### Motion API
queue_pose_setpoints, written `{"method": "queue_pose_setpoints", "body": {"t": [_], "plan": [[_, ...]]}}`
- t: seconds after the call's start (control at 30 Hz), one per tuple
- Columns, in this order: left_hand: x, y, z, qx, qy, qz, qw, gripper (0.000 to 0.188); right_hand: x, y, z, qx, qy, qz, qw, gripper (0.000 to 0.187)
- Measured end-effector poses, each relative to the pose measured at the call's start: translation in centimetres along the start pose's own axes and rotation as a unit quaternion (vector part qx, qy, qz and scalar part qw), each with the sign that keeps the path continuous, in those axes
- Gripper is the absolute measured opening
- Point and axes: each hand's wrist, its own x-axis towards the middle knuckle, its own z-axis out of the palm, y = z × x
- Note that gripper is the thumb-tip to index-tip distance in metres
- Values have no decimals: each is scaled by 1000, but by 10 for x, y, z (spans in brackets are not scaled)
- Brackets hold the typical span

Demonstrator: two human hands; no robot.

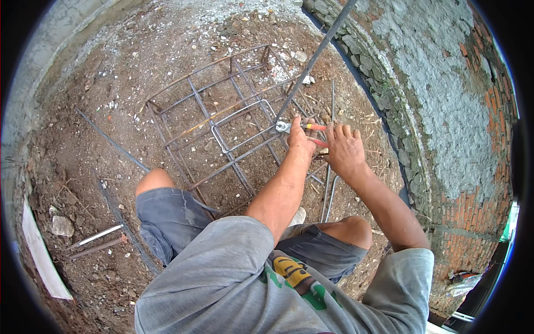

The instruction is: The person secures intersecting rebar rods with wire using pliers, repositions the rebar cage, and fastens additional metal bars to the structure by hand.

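Note:
A pair of pincers (283,127) with a silver head and orange-red handles lies level over a rebar cage (201,103). Its jaws meet the cage beside the foot of a long steel bar (317,58) that slants up to the top of the view. My left hand (302,136) is closed round the handles close to the head, thumb pointing away from me. Farther back, the fingers of my right hand (346,147) wrap over the handle ends. A bent square stirrup (245,146) rests on the near middle of the cage. What the jaws grip is too small to tell.
My bent knees (156,181) flank the near side of the cage. A brick and stone wall (428,100) rises on the right. Loose rods (328,195) lie by my right knee, a long rod (111,136) at the left. A pale plank (41,250) and a rock (63,226) sit lower left.

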Motion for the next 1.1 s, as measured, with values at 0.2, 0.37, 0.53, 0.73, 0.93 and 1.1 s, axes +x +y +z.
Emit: {"method": "queue_pose_setpoints", "body": {"t": [0.2, 0.37, 0.53, 0.73, 0.93, 1.1], "plan": [[-1, -5, -6, 65, 32, -4, 997, 36, 12, -5, 31, 53, -67, 31, 996, 34], [-18, 4, -19, 96, 0, -4, 995, 48, 37, 10, 15, 211, -193, 68, 956, 23], [-18, 9, -25, 73, -121, -27, 990, 40, 47, 32, 15, 541, -439, 120, 707, 37], [-1, 0, -19, 28, -59, -12, 998, 20, 7, 21, -3, 360, -221, 122, 898, 57], [1, 1, -5, 32, 22, -34, 999, 23, -16, -25, 22, 80, -20, 93, 992, 50], [-2, -4, -4, 107, 21, 1, 994, 25, 6, -17, 52, 140, -42, 103, 984, 26]]}}
